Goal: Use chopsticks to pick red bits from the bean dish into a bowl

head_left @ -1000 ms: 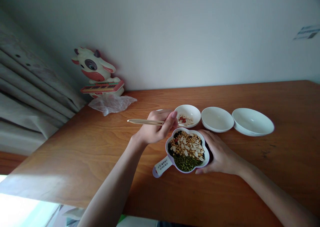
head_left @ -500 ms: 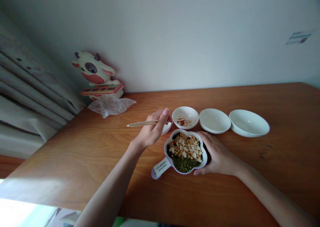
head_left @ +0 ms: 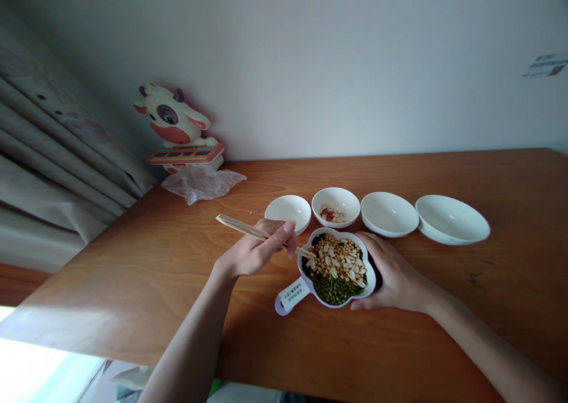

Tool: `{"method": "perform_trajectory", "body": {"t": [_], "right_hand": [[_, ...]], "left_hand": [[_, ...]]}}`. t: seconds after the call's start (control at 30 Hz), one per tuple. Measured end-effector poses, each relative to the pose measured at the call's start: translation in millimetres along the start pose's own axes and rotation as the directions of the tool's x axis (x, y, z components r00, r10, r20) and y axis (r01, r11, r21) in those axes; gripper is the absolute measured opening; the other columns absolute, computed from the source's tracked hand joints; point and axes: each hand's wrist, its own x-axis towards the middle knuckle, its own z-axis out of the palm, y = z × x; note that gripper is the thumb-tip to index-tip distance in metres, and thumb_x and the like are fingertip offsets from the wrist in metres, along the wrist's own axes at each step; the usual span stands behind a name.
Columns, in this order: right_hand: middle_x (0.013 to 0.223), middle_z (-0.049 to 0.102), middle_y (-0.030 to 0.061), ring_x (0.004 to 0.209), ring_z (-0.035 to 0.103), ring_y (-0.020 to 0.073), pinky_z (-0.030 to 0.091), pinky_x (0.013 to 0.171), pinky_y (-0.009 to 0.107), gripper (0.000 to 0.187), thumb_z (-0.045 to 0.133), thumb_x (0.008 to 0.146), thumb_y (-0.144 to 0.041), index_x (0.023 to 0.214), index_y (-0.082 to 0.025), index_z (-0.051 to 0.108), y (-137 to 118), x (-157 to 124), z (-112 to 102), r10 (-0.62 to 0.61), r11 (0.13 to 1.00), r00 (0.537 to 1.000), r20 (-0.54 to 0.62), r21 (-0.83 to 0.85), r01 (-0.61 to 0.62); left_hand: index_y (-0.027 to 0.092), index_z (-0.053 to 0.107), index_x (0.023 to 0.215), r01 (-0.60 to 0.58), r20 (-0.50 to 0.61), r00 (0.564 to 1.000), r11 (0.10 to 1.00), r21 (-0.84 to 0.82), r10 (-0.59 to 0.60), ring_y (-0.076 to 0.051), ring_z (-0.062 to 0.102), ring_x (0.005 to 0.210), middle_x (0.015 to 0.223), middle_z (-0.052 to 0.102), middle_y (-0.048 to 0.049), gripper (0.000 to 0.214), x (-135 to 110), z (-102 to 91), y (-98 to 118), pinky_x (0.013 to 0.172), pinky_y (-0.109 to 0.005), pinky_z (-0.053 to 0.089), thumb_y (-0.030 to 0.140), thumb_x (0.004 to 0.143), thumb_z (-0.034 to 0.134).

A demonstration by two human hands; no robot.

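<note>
Wooden chopsticks [head_left: 242, 226] are gripped in my left hand [head_left: 260, 249], their tips at the left part of the food in a flower-shaped container. My right hand [head_left: 388, 273] wraps around the right side of this white-and-lilac container [head_left: 291, 297], which has a labelled handle pointing front left. Inside lie green beans [head_left: 336, 290], yellow beans [head_left: 339, 250] and pale peanut halves [head_left: 349, 270], with some dark beans at the edge. Just behind stands a white bowl [head_left: 336, 197] holding several peanut pieces, some red-skinned [head_left: 331, 214].
Three other white bowls stand in the same row: one at left [head_left: 288, 212], one right of the peanut bowl [head_left: 389, 213], and a larger one [head_left: 452, 219] at far right. A cow toy keyboard [head_left: 181, 131] and a crumpled plastic bag [head_left: 202, 184] sit at the back left of the wooden table [head_left: 146, 273].
My left hand has brought the chopstick tips from the peanut bowl back to the flower-shaped container, uncovering the left bowl. My right hand still holds the container. The view has shifted slightly.
</note>
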Motion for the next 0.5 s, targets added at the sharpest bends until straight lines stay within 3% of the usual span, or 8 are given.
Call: {"method": "perform_trajectory", "body": {"t": [0.3,0.5], "right_hand": [[0.163,0.057,0.0239,0.148,0.06,0.0536,0.053,0.122,0.072,0.14,0.099,0.063,-0.083,0.173,-0.027,0.033,-0.8,0.1,-1.1,-0.017,1.0,1.0,-0.007,-0.024,0.017],[0.163,0.055,0.0256,0.148,0.059,0.0544,0.054,0.121,0.074,0.139,0.096,0.065,-0.086,0.172,-0.028,0.028,-1.1,-0.5,-1.2,-0.011,0.999,1.0,0.007,-0.053,0.011]], "left_hand": [[0.018,0.075,0.076,0.229,-0.013,0.973,0.968,-0.101,-0.231,-0.016,0.051,0.067,0.066,0.058,-0.0007,0.083,-1.9,-6.3,-2.9,0.07,-0.03,0.046,0.076,0.117,0.031],[0.017,0.074,0.073,0.25,-0.004,0.968,0.961,-0.119,-0.252,-0.015,0.048,0.063,0.063,0.052,0.0001,0.084,-1.4,-5.5,-0.5,0.065,-0.029,0.043,0.078,0.115,0.035]]}}
